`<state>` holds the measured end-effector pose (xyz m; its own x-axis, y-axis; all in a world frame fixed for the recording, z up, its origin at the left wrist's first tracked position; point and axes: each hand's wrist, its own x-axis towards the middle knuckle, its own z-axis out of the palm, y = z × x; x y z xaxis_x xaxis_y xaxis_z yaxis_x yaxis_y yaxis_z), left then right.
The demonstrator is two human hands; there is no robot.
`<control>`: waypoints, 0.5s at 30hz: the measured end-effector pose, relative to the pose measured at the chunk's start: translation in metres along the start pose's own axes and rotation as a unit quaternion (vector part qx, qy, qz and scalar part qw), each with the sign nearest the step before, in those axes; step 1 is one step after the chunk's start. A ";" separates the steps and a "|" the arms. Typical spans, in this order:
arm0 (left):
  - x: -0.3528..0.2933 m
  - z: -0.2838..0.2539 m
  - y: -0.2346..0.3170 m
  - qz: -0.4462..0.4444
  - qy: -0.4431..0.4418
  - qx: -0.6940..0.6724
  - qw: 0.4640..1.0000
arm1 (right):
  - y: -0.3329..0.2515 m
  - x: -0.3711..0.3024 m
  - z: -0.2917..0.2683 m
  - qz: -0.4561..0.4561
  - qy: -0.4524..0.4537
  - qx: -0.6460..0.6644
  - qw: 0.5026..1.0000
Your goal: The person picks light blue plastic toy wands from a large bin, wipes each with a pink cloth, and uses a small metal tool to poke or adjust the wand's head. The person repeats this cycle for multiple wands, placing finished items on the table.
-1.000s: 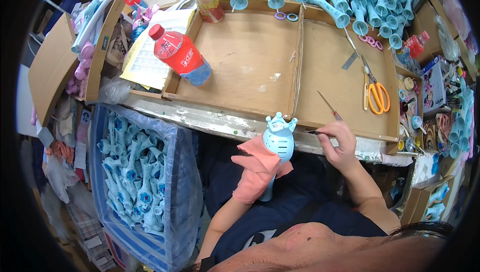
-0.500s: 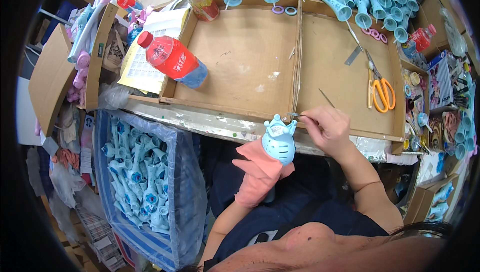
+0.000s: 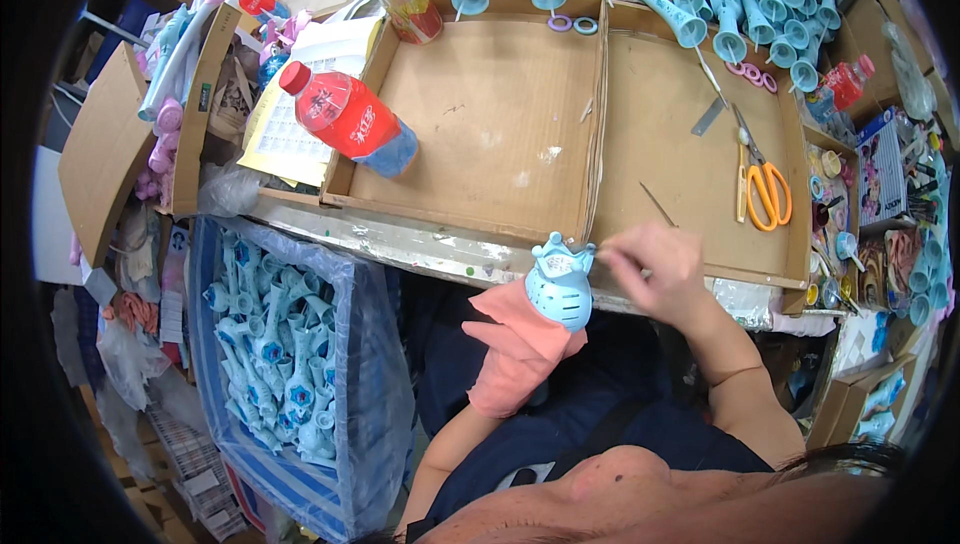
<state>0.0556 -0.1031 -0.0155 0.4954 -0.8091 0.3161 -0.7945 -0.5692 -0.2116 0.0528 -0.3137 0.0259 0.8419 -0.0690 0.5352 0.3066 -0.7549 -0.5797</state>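
My left hand, in a loose coral-coloured glove, is closed round a light blue plastic toy part. This part has a crown-shaped top and dark slots in its rounded side, and is held upright in front of the table edge. My right hand is bare and slightly blurred, its fingers pinched beside the crown's right points. A thin metal tool shows in its pinch in the earlier frame; now the blur mostly hides it. Just beyond this hand, a thin dark pointed stick lies over the cardboard tray.
Orange-handled scissors and a small metal blade lie in the tray's right half. A red-labelled bottle leans over its left side. Many light blue flared toy handles line the back. A lined bag holds more at left.
My right hand has come slightly nearer and lower, its fingertips now beside the crown's right points. My left hand keeps the toy part in nearly the same place.
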 end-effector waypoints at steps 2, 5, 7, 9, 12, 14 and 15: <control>0.002 -0.001 0.000 -0.038 0.062 -0.035 0.997 | -0.001 0.000 0.000 -0.037 -0.034 0.033 0.998; 0.004 -0.003 0.002 -0.040 0.045 -0.036 0.998 | 0.000 0.001 0.002 -0.002 -0.004 0.030 1.000; 0.002 -0.003 0.004 -0.078 -0.006 -0.085 0.993 | 0.000 0.001 0.004 -0.037 0.004 0.077 0.996; -0.001 -0.002 0.007 -0.084 0.029 0.007 0.996 | 0.001 0.001 0.006 0.010 -0.001 0.027 1.000; -0.006 0.004 0.009 -0.057 0.032 0.067 0.996 | 0.001 0.002 0.005 0.017 -0.005 0.022 1.000; -0.009 0.010 0.008 -0.040 0.033 0.036 0.998 | -0.002 -0.001 0.002 -0.031 -0.019 0.056 0.998; -0.011 0.011 0.007 -0.042 0.058 -0.008 0.997 | 0.000 0.001 0.003 -0.010 -0.029 0.078 0.996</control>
<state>0.0488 -0.1002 -0.0307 0.5178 -0.7353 0.4373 -0.7571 -0.6319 -0.1658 0.0545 -0.3118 0.0247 0.8576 -0.0129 0.5141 0.3859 -0.6446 -0.6599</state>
